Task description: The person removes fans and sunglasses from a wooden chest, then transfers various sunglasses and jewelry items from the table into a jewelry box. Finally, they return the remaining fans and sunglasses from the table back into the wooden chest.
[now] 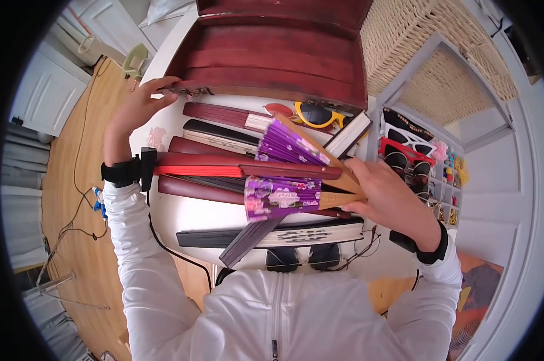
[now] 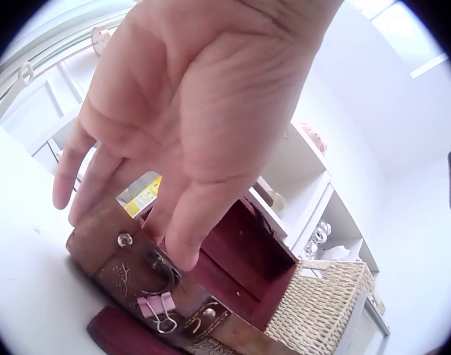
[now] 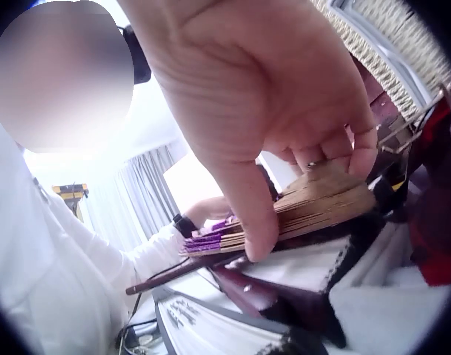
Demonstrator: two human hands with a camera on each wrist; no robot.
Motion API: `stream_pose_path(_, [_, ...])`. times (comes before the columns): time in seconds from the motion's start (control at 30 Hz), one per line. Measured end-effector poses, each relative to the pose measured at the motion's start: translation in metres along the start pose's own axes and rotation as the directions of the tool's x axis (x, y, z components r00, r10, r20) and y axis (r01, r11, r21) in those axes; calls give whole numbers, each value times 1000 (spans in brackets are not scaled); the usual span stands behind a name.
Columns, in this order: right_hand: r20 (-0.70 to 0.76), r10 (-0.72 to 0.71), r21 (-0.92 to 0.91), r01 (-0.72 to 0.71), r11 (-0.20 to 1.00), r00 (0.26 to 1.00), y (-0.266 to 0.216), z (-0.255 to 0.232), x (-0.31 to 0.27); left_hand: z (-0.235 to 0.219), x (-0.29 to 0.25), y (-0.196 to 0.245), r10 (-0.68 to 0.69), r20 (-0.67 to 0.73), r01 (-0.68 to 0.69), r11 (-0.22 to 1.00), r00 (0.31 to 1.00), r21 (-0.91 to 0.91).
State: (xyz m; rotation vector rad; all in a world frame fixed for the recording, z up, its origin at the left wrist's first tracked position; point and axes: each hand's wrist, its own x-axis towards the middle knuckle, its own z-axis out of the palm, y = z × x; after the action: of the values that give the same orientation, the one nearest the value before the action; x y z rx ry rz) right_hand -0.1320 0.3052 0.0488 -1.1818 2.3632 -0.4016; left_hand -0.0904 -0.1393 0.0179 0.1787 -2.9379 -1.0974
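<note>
The right hand point(image 1: 383, 189) grips a purple flowered fan point(image 1: 284, 198) by the narrow end of its wooden sticks point(image 1: 338, 200), with the thumb on the near side and the fingers on the far side. The patterned paper reaches out to the left of the grip, above the middle of the white table point(image 1: 166, 219). It shows as two parts, one on the far side and one on the near side of a dark red fan point(image 1: 199, 160); I cannot tell whether these belong to one fan or two. In the right wrist view the thumb presses on the bundled sticks.

The left hand point(image 1: 142, 105) pinches the front rim of the red box point(image 1: 272, 60) near its left corner, index finger over the rim and thumb before it. A pink clip point(image 2: 157, 305) sits on the box front, just beside the thumb.

Yellow sunglasses point(image 1: 317, 114) lie between the box and the purple fan. Nearer the person lie a black fan point(image 1: 278, 234) and dark sunglasses point(image 1: 302, 257). To the right are red sunglasses point(image 1: 404, 147), and far right a wicker basket point(image 1: 404, 36).
</note>
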Motion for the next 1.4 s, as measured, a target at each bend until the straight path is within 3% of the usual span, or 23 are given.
stream_pose_path(0.07, [-62, -78, 38, 81, 996, 995, 9, -9, -6, 0, -3, 10, -76, -19, 78, 988, 997, 136])
stream_pose_path(0.13, [55, -85, 52, 83, 995, 995, 13, -28, -13, 0, -2, 11, -67, -18, 68, 990, 998, 121])
stream_pose_path(0.17, [-46, -125, 35, 127, 991, 991, 21, -29, -19, 0, -1, 12, -69, -5, 69, 991, 998, 118])
stream_pose_path(0.2, [-53, -128, 25, 129, 991, 990, 25, -37, -26, 0, -1, 13, -71, 9, 69, 991, 997, 115])
stream_pose_path(0.3, [-48, -6, 29, 7, 1000, 999, 36, -65, -52, -3, -6, 25, -83, 6, 80, 979, 997, 189])
stream_pose_path(0.37, [-178, 147, 403, -64, 913, 973, 51, -78, -70, -4, -17, 48, -70, -78, 88, 962, 994, 259])
stream_pose_path(0.4, [-196, 150, 395, -62, 916, 969, 46, -84, -70, -7, -19, 60, -52, -86, 73, 963, 995, 260])
stream_pose_path(0.47, [-369, 282, 590, -11, 808, 886, 25, -91, -66, -10, -17, 84, 175, -277, -118, 970, 945, 212])
stream_pose_path(0.5, [-424, 341, 620, -5, 784, 839, 12, -90, -57, -6, -17, 103, 214, -328, -213, 976, 920, 39])
stream_pose_path(0.53, [-468, 296, 609, 61, 791, 833, 3, -87, -49, 3, -17, 125, 241, -386, -310, 942, 890, -126])
stream_pose_path(0.6, [-514, 233, 642, 190, 743, 825, -18, -75, -26, 32, -18, 177, 233, -450, -441, 783, 862, -438])
stream_pose_path(0.67, [-492, 139, 713, 306, 632, 860, -29, -60, -2, 56, -13, 206, 274, -393, -478, 536, 878, -695])
stream_pose_path(0.73, [-485, 119, 645, 262, 718, 867, -39, -47, 19, 72, -2, 221, 154, -457, -482, 260, 876, -836])
stream_pose_path(0.8, [-398, 131, 701, 208, 682, 908, -44, -31, 33, 76, 10, 214, 90, -464, -473, 145, 881, -869])
stream_pose_path(0.83, [-398, 75, 688, 244, 683, 914, -42, -23, 38, 79, 14, 211, 42, -491, -488, 207, 870, -848])
stream_pose_path(0.9, [-391, -28, 643, 295, 707, 920, -41, -20, 43, 83, 12, 211, 47, -448, -448, 177, 893, -876])
stream_pose_path(0.93, [-395, -27, 647, 299, 702, 918, -40, -21, 44, 86, 9, 211, 42, -390, -392, 141, 920, -909])
stream_pose_path(1.1, [-395, -37, 666, 314, 677, 918, -37, -18, 48, 94, 1, 218, 99, -398, -406, 81, 912, -910])
stream_pose_path(1.2, [-407, -20, 678, 317, 663, 913, -37, -14, 54, 102, -3, 219, 92, -393, -403, 154, 915, -902])
stream_pose_path(1.23, [-499, -44, 548, 355, 758, 866, -35, -16, 57, 104, -2, 215, 49, -382, -382, 234, 923, -894])
stream_pose_path(1.27, [-579, -82, 405, 373, 835, 812, -34, -18, 59, 103, -4, 214, 47, -385, -385, 232, 922, -893])
stream_pose_path(1.3, [-706, -53, 431, 488, 759, 706, -41, -23, 61, 103, -6, 214, 78, -412, -416, 292, 908, -861])
stream_pose_path(1.4, [-753, -61, 320, 446, 836, 656, -46, -47, 49, 102, -11, 220, 176, -502, -528, 390, 847, -754])
